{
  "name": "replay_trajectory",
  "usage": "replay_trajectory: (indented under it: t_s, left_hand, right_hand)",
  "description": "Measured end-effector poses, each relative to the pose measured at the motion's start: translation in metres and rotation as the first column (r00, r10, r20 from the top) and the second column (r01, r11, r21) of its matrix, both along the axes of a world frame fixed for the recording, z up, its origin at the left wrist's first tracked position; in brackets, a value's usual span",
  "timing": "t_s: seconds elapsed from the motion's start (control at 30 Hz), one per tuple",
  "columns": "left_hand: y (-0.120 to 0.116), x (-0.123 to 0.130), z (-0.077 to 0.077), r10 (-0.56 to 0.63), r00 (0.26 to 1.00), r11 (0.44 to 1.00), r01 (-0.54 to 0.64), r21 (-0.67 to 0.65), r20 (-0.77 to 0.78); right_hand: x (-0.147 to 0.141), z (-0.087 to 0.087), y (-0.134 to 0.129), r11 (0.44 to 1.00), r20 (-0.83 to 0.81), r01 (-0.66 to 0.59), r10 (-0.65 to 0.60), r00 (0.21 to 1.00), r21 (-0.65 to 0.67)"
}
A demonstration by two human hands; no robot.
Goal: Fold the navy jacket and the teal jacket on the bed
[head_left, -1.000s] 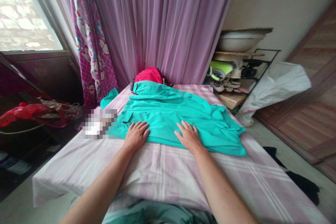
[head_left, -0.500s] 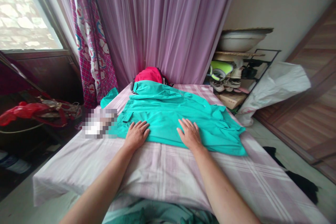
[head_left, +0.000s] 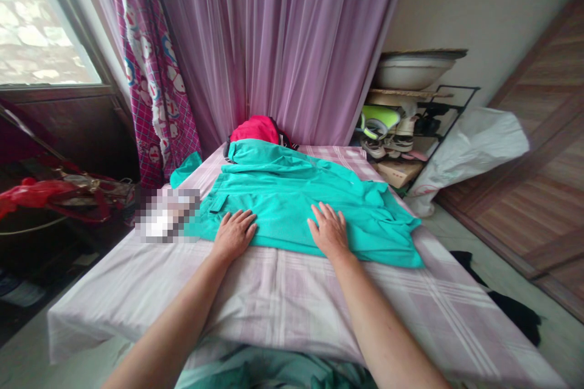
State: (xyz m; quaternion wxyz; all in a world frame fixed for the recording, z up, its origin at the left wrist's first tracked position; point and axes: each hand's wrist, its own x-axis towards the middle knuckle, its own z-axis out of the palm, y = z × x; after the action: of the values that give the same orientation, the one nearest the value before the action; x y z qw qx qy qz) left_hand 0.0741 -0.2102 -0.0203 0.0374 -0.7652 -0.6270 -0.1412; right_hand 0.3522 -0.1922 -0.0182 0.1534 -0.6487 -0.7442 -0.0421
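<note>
nothing is gripped: the left hand [head_left: 235, 235] and right hand [head_left: 328, 231] lie flat, fingers apart, on the teal garment [head_left: 283, 213] mid-table [head_left: 274, 310]; its near side looks smoothed, with creases left toward the far and right edges.

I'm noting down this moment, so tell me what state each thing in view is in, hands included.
Green garment: spread out, wrinkled
Left hand: open, palm down on the garment
Right hand: open, palm down on the garment
Tablecloth: spread out, creased
Purple curtain: hanging in folds
Basin: upright, topped with something flat
White bag: crumpled
</note>
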Motion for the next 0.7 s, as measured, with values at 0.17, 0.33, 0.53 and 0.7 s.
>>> replay_trajectory:
  t_s: [0.17,0.33,0.53,0.7]
  left_hand:
    - [0.0003,0.0002,0.0003,0.002,1.0,1.0,-0.002,0.001,-0.005]
    - [0.0004,-0.0003,0.0,-0.001,1.0,1.0,0.001,0.008,-0.004]
    - [0.001,-0.0012,-0.0012,-0.004,1.0,1.0,0.004,0.023,0.008]
    - [0.0009,-0.0005,0.0,-0.003,1.0,1.0,0.003,0.0,0.0]
  right_hand:
    - [0.0017,-0.0012,0.0008,1.0,-0.011,0.0,0.0,1.0,0.001]
    - [0.0009,0.0006,-0.0011,0.999,-0.007,0.001,-0.001,1.0,-0.043]
    - [-0.0001,0.0042,-0.003,0.996,0.003,0.0,0.0,1.0,-0.092]
    - [0.0006,0.0054,-0.0035,0.994,0.01,-0.008,0.009,1.0,-0.113]
